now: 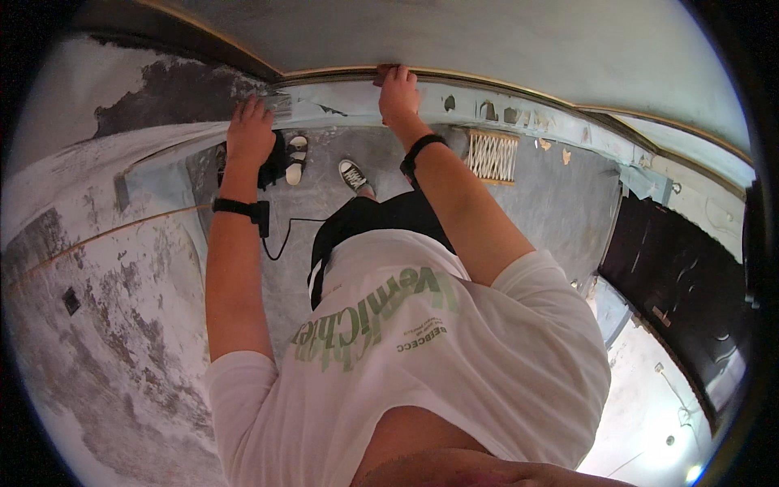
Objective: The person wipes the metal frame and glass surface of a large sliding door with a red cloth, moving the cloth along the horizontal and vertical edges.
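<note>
My right hand (pixel 400 97) is raised to the dark trim (pixel 475 80) along the top of the wall, its fingers closed on a small reddish-brown block or pad (pixel 382 73) pressed against that trim. What the block is made of cannot be told. My left hand (pixel 251 131) rests with its fingers slightly apart against the wall near the corner, beside a dark patch of bared plaster (pixel 176 91). Nothing shows in it, though its palm is hidden. Both wrists wear black straps, and a black cable (pixel 289 234) hangs by the left one.
On the grey floor (pixel 548 201) lie a sandal (pixel 296 160), a black item beside it and a white-strung wooden rack (pixel 492 157). My sneaker (pixel 354 176) stands between them. Peeling, stained walls (pixel 134 292) surround me; a large dark panel (pixel 675 286) is at the right.
</note>
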`<act>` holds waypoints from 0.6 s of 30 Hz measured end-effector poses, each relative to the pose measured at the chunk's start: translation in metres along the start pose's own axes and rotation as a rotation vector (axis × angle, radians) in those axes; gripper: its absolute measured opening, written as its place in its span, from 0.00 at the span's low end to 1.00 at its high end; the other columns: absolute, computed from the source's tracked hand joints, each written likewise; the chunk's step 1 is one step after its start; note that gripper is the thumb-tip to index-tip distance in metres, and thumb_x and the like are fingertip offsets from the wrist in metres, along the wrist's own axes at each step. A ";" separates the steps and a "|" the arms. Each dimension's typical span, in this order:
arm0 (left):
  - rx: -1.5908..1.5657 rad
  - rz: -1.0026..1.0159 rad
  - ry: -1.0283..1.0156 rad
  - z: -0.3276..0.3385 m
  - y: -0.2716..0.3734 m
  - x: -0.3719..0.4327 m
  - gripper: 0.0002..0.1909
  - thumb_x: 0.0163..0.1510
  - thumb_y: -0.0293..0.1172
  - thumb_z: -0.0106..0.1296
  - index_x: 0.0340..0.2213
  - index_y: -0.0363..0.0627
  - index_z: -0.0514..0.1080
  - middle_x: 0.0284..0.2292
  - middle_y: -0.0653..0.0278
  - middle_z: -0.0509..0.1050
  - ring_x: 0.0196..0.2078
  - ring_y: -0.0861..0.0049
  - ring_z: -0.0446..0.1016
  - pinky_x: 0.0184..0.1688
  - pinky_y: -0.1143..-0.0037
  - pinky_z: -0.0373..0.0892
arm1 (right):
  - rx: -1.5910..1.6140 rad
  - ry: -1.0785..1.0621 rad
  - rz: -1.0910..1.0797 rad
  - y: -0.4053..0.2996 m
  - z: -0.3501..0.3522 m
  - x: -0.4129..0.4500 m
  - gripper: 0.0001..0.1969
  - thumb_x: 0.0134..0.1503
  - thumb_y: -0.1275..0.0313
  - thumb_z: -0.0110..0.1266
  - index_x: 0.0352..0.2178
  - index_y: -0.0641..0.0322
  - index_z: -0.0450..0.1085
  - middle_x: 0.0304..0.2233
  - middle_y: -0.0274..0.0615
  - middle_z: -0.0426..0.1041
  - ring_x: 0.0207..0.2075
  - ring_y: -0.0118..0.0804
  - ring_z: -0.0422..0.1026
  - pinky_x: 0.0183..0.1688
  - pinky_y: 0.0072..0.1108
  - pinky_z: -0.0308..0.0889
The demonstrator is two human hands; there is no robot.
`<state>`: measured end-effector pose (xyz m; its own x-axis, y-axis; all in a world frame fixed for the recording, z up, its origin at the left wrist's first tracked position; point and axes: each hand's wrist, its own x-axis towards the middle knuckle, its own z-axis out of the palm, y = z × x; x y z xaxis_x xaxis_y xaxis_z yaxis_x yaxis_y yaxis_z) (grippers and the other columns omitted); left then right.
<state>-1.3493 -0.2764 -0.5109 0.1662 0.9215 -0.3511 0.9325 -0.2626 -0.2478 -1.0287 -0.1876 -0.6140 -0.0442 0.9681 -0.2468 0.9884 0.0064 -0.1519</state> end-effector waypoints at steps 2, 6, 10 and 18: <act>0.015 0.008 0.008 0.014 -0.007 -0.003 0.20 0.64 0.33 0.50 0.54 0.42 0.77 0.67 0.56 0.66 0.74 0.63 0.55 0.76 0.60 0.52 | 0.055 -0.057 -0.029 -0.022 -0.002 -0.002 0.27 0.64 0.70 0.57 0.62 0.70 0.63 0.64 0.55 0.60 0.65 0.55 0.62 0.61 0.39 0.70; -0.027 0.071 0.082 0.013 -0.012 -0.007 0.19 0.62 0.32 0.51 0.50 0.38 0.80 0.65 0.53 0.69 0.73 0.61 0.56 0.76 0.62 0.51 | 0.033 0.027 -0.034 -0.051 0.021 0.005 0.24 0.65 0.69 0.55 0.61 0.67 0.66 0.62 0.56 0.61 0.65 0.57 0.62 0.64 0.40 0.66; -0.073 0.049 0.107 0.019 -0.013 -0.007 0.18 0.62 0.33 0.52 0.48 0.38 0.81 0.64 0.53 0.70 0.73 0.60 0.57 0.76 0.62 0.51 | -0.040 0.056 -0.031 -0.071 0.029 0.006 0.23 0.65 0.69 0.53 0.60 0.65 0.67 0.63 0.57 0.60 0.65 0.59 0.61 0.66 0.38 0.64; 0.050 0.063 0.085 0.027 -0.014 -0.007 0.18 0.62 0.36 0.51 0.47 0.39 0.82 0.63 0.54 0.71 0.72 0.59 0.59 0.76 0.62 0.49 | -0.039 0.032 -0.075 -0.092 0.035 0.004 0.25 0.64 0.69 0.55 0.61 0.64 0.67 0.63 0.56 0.61 0.64 0.57 0.62 0.65 0.38 0.64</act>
<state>-1.3726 -0.2872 -0.5293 0.2524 0.9232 -0.2898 0.9026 -0.3325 -0.2733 -1.1249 -0.1929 -0.6344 -0.1141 0.9720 -0.2054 0.9874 0.0881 -0.1315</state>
